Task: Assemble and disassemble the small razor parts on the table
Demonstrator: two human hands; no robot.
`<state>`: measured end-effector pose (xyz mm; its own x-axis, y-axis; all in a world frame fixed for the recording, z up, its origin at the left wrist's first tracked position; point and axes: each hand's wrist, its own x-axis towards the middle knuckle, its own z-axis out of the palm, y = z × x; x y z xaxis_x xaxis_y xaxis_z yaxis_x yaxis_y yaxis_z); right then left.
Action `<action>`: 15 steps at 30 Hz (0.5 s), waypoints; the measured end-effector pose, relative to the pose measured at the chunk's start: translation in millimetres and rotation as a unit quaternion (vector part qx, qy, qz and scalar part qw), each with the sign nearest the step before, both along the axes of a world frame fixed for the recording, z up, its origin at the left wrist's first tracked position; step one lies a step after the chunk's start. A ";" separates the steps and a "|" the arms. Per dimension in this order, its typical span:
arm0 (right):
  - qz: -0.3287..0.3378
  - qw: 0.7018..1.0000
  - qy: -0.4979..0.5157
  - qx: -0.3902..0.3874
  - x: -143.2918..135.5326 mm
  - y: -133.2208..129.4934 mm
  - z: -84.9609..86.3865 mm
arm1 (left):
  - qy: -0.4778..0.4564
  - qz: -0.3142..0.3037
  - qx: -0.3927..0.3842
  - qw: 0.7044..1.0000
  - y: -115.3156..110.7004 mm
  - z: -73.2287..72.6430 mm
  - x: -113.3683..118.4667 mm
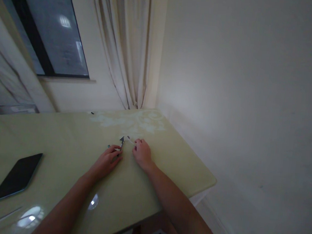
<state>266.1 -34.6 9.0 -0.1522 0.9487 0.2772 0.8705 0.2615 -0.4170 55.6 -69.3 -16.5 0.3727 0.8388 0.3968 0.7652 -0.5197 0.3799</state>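
My left hand (108,162) is over the table, fingers bent and closed around the lower end of a small dark piece (122,140) with a thin stem. Its exact kind is too small to make out. To the right, my right hand (142,153) pinches a thin white cord-like strip (131,141), which points up and left toward the dark piece. A tiny dark bit (128,137) sits at the strip's far end. Just left of my left fingertips is a small dark-green item (109,146). I cannot tell whether the strip and the dark piece are joined.
The pale yellow-green tabletop (168,158) has a glossy surface and a white floral pattern toward the back. A dark tablet (17,176) lies at the left. Near the back edge is a small black object (92,113). A wall (241,102) borders the right side; curtains (129,49) hang behind.
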 end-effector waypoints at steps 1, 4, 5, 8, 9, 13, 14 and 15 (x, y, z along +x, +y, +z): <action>0.003 1.000 -0.005 0.009 -0.5 -0.5 0.2 | -0.005 -0.003 0.006 1.000 -0.4 -0.9 2.1; 0.033 0.998 -0.030 0.036 -1.3 0.6 -2.9 | -0.024 -0.010 0.026 0.999 -0.4 -3.0 7.6; 0.048 0.997 -0.039 0.045 -1.8 1.7 -5.2 | -0.031 -0.010 0.031 0.999 0.0 -3.5 8.3; 0.100 0.990 -0.065 0.071 -4.4 5.2 -13.6 | -0.049 -0.010 0.038 0.998 2.1 -4.2 6.1; 0.119 0.987 -0.070 0.080 -5.5 5.7 -15.9 | -0.053 -0.010 0.038 0.998 2.7 -4.3 4.2; 0.194 0.971 -0.088 0.109 -8.7 2.4 -18.2 | -0.056 -0.012 0.034 0.998 3.7 -4.1 -3.7; 0.207 0.967 -0.093 0.114 -9.1 0.7 -17.2 | -0.055 -0.012 0.035 0.998 3.6 -4.0 -4.9; 0.216 0.964 -0.096 0.117 -9.4 -1.0 -15.8 | -0.054 -0.012 0.036 0.998 3.6 -3.9 -5.9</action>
<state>256.7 -35.6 -6.8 -0.5899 0.6993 0.4038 0.7140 0.6852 -0.1436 49.7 -65.7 -20.4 0.3441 0.7975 0.4955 0.7084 -0.5669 0.4205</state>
